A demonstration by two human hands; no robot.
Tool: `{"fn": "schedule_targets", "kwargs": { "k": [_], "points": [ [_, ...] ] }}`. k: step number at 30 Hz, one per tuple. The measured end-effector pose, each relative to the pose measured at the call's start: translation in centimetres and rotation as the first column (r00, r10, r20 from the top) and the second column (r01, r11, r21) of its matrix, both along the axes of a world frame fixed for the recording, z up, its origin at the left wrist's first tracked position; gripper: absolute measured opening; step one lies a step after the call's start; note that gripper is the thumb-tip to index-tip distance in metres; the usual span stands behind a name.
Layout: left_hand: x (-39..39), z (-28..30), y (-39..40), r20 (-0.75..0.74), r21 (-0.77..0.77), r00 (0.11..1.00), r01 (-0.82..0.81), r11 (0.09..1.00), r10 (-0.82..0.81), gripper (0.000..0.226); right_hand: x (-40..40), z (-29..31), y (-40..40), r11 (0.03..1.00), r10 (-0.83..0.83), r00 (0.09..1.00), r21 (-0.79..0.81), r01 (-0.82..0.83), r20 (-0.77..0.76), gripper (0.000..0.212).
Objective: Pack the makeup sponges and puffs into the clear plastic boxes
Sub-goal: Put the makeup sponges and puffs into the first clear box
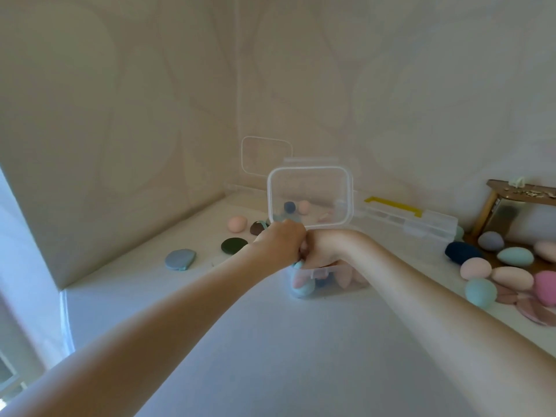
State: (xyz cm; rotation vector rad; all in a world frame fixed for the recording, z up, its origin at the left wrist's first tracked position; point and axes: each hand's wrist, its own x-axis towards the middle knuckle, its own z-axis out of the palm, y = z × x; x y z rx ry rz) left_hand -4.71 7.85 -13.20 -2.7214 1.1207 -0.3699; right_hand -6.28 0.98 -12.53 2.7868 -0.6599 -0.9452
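Observation:
A clear plastic box stands in the middle of the white table, its hinged lid standing upright behind it. Several sponges lie inside, with a teal sponge at the left end. My left hand is fisted at the box's left rim, closed on the top of that teal sponge. My right hand bends down into the box beside it; its fingers are hidden among the sponges. Loose egg-shaped sponges lie at the right, flat puffs at the left.
A second clear box with a raised lid stands behind, a peach sponge to its left. A long clear organiser with a yellow handle lies at the back right beside a wooden stand. Walls close the table's left and back sides.

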Motion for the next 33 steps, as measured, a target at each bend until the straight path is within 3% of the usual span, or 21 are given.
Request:
{"fn": "schedule_targets", "kwargs": {
  "k": [2,4,8,10,12,14,18,23,25,29,33],
  "points": [
    [0.0,0.2,0.0,-0.034,-0.010,0.999,-0.014,1.000,0.014,0.026,0.3,-0.1,0.9,0.997,0.024,0.995,-0.067,-0.030,-0.094,0.055],
    [-0.1,0.3,0.0,-0.096,-0.025,0.995,-0.021,0.999,0.019,0.026,-0.6,0.7,0.0,0.989,0.146,0.989,-0.025,-0.146,-0.015,0.054],
    [0.1,0.8,0.9,-0.237,-0.113,0.971,-0.014,0.993,-0.013,0.026,-2.3,2.7,-3.1,0.883,0.141,0.948,0.396,-0.251,0.286,0.023],
    [0.1,1.6,2.2,-0.263,-0.311,0.964,-0.045,0.949,-0.041,0.018,-2.5,3.1,-4.2,0.788,0.051,0.955,0.575,-0.219,0.294,0.013],
    [0.5,2.3,3.9,-0.224,-0.553,0.974,-0.096,0.828,-0.037,0.015,-2.4,3.1,-4.8,0.762,0.025,0.947,0.608,-0.225,0.319,0.012],
    [1.6,2.4,5.4,-0.217,-0.652,0.975,-0.175,0.737,0.040,0.017,-2.2,3.0,-4.6,0.772,0.047,0.940,0.585,-0.249,0.339,0.014],
    [5.6,0.0,6.6,-0.315,-0.625,0.938,-0.320,0.712,0.145,0.020,-2.4,4.0,-3.9,0.830,0.110,0.904,0.462,-0.312,0.413,0.030],
    [10.3,-3.7,5.8,-0.375,-0.353,0.895,-0.378,0.856,0.241,0.031,-2.8,4.6,-4.3,0.785,0.008,0.808,0.497,-0.369,0.589,0.026],
    [11.0,-4.5,5.9,-0.410,-0.327,0.874,-0.406,0.853,0.259,0.031,-3.0,4.5,-4.2,0.756,-0.034,0.779,0.527,-0.390,0.626,0.021],
    [10.2,-4.2,6.5,-0.409,-0.569,0.881,-0.450,0.688,0.239,0.023,-2.8,4.3,-3.4,0.741,-0.091,0.705,0.520,-0.424,0.704,0.016],
    [6.0,-1.2,7.8,-0.233,-0.856,0.972,-0.217,0.469,0.024,0.015,-2.0,4.2,-1.7,0.705,-0.228,0.594,0.552,-0.446,0.771,0.018]
  ]
}}
